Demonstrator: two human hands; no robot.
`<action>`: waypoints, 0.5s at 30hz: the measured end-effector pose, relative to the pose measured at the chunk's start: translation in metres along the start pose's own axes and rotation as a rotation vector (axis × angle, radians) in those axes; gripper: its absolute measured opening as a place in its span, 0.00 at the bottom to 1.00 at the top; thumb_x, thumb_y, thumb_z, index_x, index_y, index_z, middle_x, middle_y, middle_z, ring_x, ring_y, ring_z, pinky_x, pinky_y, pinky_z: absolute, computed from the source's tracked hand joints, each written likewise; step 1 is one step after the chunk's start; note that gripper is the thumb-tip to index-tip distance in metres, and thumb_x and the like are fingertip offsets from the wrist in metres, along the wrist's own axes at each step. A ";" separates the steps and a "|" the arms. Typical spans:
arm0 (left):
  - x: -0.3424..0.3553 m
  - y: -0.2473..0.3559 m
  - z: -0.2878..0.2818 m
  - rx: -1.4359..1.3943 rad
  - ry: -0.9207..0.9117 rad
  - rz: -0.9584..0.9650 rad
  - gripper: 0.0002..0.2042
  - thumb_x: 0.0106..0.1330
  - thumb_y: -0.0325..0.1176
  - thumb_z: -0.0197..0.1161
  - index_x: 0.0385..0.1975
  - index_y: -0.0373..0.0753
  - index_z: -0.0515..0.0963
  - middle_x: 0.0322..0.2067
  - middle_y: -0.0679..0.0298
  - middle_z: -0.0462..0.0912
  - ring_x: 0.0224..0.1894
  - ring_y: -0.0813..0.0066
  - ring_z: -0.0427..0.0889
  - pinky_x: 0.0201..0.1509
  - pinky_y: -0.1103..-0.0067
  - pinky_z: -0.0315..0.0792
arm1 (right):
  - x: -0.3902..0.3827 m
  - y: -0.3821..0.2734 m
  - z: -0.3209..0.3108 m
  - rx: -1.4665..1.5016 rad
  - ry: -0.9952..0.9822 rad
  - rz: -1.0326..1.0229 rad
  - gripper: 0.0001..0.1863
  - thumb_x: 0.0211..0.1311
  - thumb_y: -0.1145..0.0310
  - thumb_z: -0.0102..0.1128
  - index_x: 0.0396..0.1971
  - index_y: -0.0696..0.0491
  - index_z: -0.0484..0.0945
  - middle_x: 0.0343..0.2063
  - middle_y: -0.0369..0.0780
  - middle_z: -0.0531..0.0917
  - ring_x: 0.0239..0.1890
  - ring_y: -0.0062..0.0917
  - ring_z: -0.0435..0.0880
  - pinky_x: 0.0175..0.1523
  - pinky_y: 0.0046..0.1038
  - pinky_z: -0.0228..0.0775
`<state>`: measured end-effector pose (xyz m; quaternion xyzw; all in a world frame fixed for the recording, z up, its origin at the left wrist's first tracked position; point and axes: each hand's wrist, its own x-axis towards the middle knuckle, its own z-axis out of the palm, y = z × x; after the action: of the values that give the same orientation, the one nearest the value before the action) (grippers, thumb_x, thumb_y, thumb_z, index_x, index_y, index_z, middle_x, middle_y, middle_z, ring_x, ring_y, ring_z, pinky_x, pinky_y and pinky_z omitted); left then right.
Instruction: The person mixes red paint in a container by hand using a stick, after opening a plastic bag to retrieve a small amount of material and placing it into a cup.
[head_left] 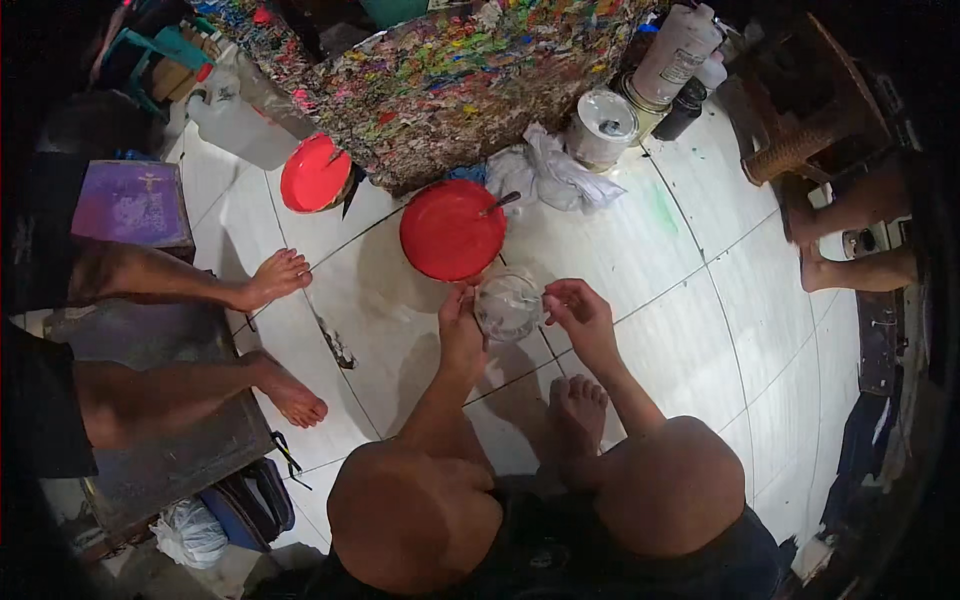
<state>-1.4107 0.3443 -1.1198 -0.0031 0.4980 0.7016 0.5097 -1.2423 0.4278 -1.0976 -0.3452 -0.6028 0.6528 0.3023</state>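
Note:
A clear, round, see-through container (508, 307) is held up over the floor between my hands. My left hand (462, 335) grips its left side, fingers closed along the edge. At its right edge my right hand (580, 312) has thumb and fingers bent together in a pinch; whatever lies between the fingertips is too small to make out. Just beyond the container sits a wide pan of red paint (452, 232), with a spoon-like handle (500, 203) leaning out over its right rim.
A smaller bright-red paint dish (315, 174) and a whitish jug (238, 125) stand far left. A paint-crusted block (440, 90) rises at the back, beside a white rag (548, 175) and a paint can (602, 130). Other people's feet (280, 280) rest left and right; a wooden stool (815, 100) stands right.

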 end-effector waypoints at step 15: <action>-0.022 0.012 0.008 0.376 -0.109 0.159 0.12 0.79 0.38 0.46 0.50 0.39 0.72 0.33 0.68 0.77 0.36 0.83 0.75 0.41 0.83 0.72 | 0.014 -0.004 -0.002 0.047 -0.073 0.098 0.10 0.69 0.67 0.60 0.42 0.58 0.78 0.32 0.34 0.80 0.31 0.15 0.76 0.37 0.21 0.71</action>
<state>-1.4045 0.3340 -1.0962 0.1694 0.5904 0.6335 0.4706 -1.2488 0.4408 -1.0945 -0.3429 -0.5802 0.6931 0.2558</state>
